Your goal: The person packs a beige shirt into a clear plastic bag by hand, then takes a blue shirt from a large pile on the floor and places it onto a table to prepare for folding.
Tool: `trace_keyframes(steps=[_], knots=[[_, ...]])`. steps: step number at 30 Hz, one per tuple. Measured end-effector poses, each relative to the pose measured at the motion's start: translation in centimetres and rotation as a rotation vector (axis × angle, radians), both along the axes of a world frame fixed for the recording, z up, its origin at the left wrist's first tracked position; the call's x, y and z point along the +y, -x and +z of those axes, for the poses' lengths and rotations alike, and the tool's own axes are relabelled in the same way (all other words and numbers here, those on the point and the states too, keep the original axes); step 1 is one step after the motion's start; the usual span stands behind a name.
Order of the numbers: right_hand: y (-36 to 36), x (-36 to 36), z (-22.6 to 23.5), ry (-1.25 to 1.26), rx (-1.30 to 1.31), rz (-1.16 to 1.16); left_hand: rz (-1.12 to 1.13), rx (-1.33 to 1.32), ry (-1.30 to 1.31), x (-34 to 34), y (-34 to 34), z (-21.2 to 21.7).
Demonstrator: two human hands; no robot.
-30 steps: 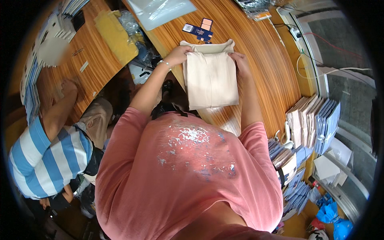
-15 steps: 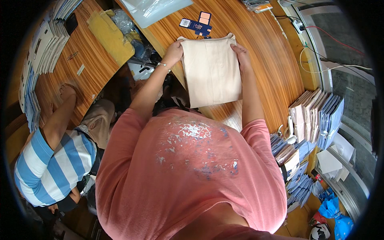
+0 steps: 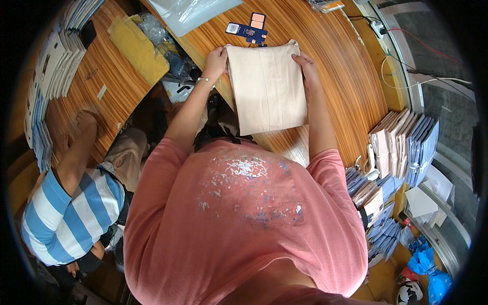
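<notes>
A folded beige garment [image 3: 267, 89], a neat cloth rectangle with a lengthwise seam or crease, lies on the wood-grain table [image 3: 351, 96] in front of me. My left hand [image 3: 216, 62] is closed on its upper left corner, fingers curled at the edge. On the upper right side, my right hand [image 3: 307, 68] grips the edge, thumb on top and the other fingers mostly hidden beneath. Just beyond the far edge lie dark blue hang tags [image 3: 249, 31] with pale orange panels and a white label. A thin cord seems to link them to the garment.
Clear plastic bags [image 3: 193, 12] lie at the far left of my table. Beyond a gap are yellow packaging [image 3: 137, 51] and stacked folded garments [image 3: 63, 61]. A co-worker in a striped shirt [image 3: 76, 213] sits left. Bundled garments [image 3: 401, 147] stand right, near cables [image 3: 406, 84].
My left hand has shifted slightly left with the upper left corner, and the garment's far edge there lies straighter. My right hand keeps nearly the same grip.
</notes>
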State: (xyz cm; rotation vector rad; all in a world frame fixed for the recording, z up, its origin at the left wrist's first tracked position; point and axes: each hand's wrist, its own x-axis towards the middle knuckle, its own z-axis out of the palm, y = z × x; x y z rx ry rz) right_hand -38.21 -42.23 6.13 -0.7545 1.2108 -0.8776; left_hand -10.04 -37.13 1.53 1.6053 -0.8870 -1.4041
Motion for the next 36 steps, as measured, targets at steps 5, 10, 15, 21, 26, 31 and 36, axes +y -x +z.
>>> trace_keyframes(steps=[5, 10, 15, 21, 26, 31, 36], knots=[[0.1, -0.1, -0.7, 0.047, -0.005, -0.007, -0.035, -0.027, -0.01, 0.0, 0.1, 0.9], [-0.3, -0.1, -0.4, 0.055, -0.008, -0.022, 0.011, 0.042, -0.096, 0.1, -0.3, 1.9], [0.1, -0.3, -1.2, 0.12, -0.036, -0.014, -0.026, -0.013, 0.094, 1.9, 1.7, 4.4], [-0.8, -0.2, -0.5, 0.122, -0.027, -0.03, 0.014, -0.016, 0.081, 1.8, 0.0, -1.2], [0.5, -0.8, -2.0, 0.051, -0.081, -0.052, -0.191, -0.495, 0.04, 1.5, 0.5, 5.0], [-0.1, -0.5, -1.6, 0.089, -0.068, -0.043, -0.216, -0.657, 0.735, 3.8, 5.1, 9.6], [0.0, -0.8, -2.3, 0.09, 0.0, -0.038, -0.344, -0.525, 0.583, 5.1, 7.7, 8.1]])
